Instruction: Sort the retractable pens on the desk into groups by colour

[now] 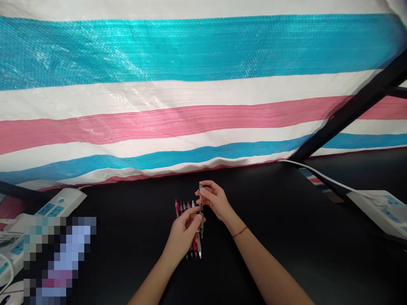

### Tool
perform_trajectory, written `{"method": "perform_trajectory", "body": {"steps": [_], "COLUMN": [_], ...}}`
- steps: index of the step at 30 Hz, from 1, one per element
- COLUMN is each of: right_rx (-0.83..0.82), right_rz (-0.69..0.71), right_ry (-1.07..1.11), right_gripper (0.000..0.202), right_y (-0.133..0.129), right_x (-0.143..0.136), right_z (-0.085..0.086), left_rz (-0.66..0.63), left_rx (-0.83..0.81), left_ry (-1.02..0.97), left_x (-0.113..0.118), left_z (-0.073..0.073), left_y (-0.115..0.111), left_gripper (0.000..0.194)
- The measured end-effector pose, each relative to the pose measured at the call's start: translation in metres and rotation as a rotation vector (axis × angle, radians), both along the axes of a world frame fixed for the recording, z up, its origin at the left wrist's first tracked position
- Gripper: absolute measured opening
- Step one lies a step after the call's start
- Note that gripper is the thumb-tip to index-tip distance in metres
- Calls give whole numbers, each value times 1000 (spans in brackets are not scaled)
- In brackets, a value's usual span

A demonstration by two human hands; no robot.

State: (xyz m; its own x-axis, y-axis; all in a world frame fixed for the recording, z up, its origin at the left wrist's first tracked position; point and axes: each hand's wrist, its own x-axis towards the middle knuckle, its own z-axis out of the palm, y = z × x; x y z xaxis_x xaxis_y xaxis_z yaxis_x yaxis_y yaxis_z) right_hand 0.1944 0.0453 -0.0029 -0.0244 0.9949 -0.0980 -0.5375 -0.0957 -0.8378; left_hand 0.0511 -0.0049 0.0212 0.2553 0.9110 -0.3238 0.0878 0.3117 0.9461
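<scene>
Both my hands grip one slim pen (201, 198) with a grey grip section, held upright with its tip towards me. The fingers of my left hand (184, 231) pinch its lower part, while my right hand (216, 200) pinches the upper end. Under and beside my left hand, several pens (177, 206) lie side by side on the black tabletop (136, 237). Red, dark and white ends show beyond my fingers, and tips poke out below. My left hand hides the middle of this row.
White power strips stand at the left (65, 203) and right (381, 207), with a white cable (324, 176) running to the right one. A striped plastic sheet (190, 118) hangs behind the table, and a black frame bar (343, 110) slants at right. A pixelated patch covers the lower left.
</scene>
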Motion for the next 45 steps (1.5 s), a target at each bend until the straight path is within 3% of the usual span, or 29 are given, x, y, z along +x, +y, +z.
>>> {"method": "perform_trajectory", "body": {"steps": [11,19,28,32,37,41,43,45], "right_rx": [-18,14,13,19,171,190,139,16], "right_rz": [29,51,17,21,103,-132,-285,-343], "right_ry": [13,-1,3,-33,-309,-585,-886,-1220], "right_gripper": [43,37,35,45,31,29,28,26], "right_y": [2,3,1,1,-6,-9,-9,-9], "right_x": [3,5,3,0,-8,4,18,31], "right_z": [0,-7,-4,-3,5,14,18,20], "left_rz": [19,21,12,50,62,68,108,145], "left_rx": [-14,3,90,238,602,889,956,972], "left_ry": [-23,-15,39,88,319,472,548,614], "left_x": [2,2,0,-2,-11,-21,-25,-29], "left_z": [3,4,0,-3,-6,-12,-15,-19], "left_y": [0,0,2,3,10,21,26,31], "left_gripper": [49,49,43,42,31,23,22,21]}}
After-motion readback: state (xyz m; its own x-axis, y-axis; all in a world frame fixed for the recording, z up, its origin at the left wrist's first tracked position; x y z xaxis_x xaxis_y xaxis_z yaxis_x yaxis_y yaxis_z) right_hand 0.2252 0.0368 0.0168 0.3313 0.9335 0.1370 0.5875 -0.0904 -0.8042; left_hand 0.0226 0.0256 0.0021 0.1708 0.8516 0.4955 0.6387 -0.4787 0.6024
